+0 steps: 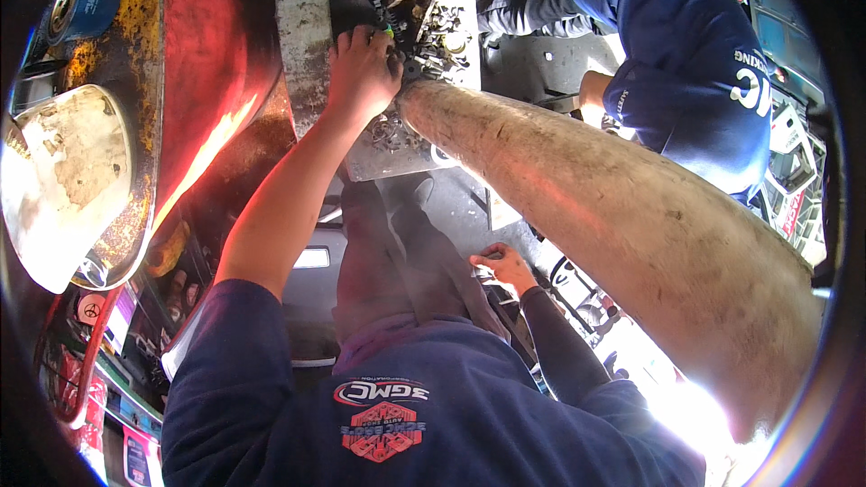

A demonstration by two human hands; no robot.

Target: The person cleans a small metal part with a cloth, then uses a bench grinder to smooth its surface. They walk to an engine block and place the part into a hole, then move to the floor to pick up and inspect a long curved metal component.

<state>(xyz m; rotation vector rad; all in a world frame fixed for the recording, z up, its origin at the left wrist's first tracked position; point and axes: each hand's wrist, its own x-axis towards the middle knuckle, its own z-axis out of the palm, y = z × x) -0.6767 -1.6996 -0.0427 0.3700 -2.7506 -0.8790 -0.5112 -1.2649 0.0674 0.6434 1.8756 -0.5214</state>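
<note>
Head view shows hands [365,72], shirt [469,437] bearing white lettering [406,392].

The widest opening runs from the right hand [505,269] over the legs [410,248] to the near edge of the parts-strewn metal plate [388,165]. On the right, a long stained beam [586,180] slants across, blocking straight reach from that side; a co-worker [677,54] takes up room beyond it. A red panel [206,54] walls the left, with a pale strip [302,18] beside the left hand [365,63]. The left forearm [293,180] bars sideways passage to the plate.
</note>
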